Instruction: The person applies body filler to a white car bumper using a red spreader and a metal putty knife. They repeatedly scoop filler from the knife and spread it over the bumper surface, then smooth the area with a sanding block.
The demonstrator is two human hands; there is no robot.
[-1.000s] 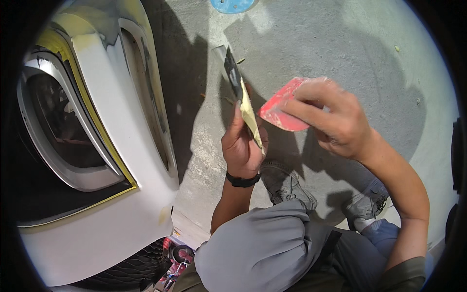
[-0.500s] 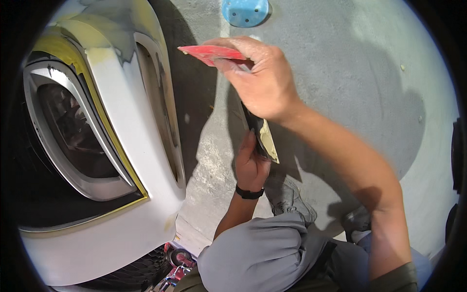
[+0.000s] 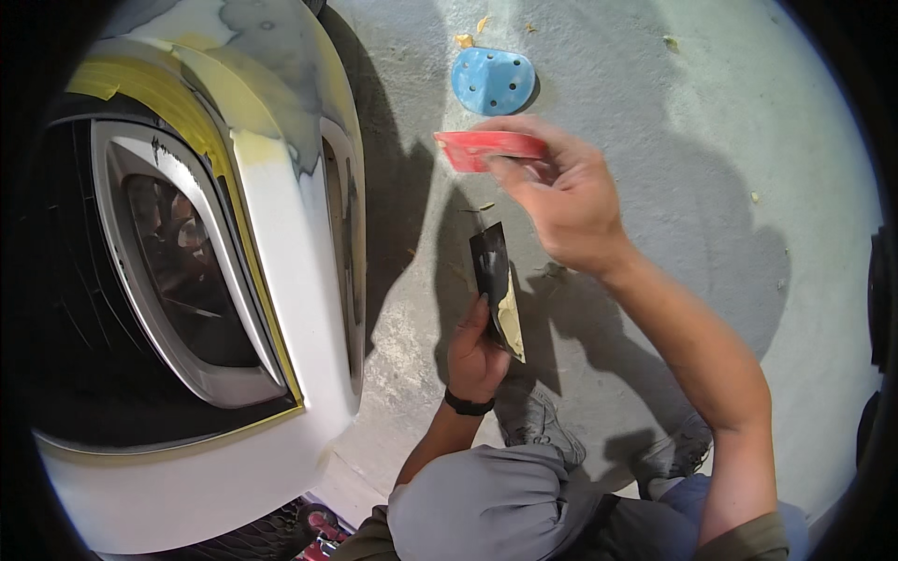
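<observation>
Between the thumb and fingers of my right hand [image 3: 575, 192] is a red putty spreader [image 3: 482, 150], a flat flexible blade held out to the left. Below it, my left hand [image 3: 475, 355] grips a dark putty board [image 3: 490, 266], thin and narrow, tilted with its far end up. Pale yellow filler [image 3: 510, 323] lies along the board's right edge. The spreader and the board are apart. To the left stands a white car bumper [image 3: 271, 271] with grey and yellowish sanded patches on its upper part. Yellow masking tape [image 3: 220, 159] borders its dark opening.
A blue round sanding pad [image 3: 493, 82] with holes lies on the concrete floor [image 3: 673, 187] beyond my right hand. Crumbs of filler dot the floor. My knee [image 3: 477, 496] and grey shoes [image 3: 538, 425] are at the bottom. A wheeled red stand [image 3: 323, 528] shows under the bumper.
My right hand with the spreader has moved right and nearer, turning the blade flatter to view. The board is now seen more fully. The view has shifted, so the bumper appears farther right.
</observation>
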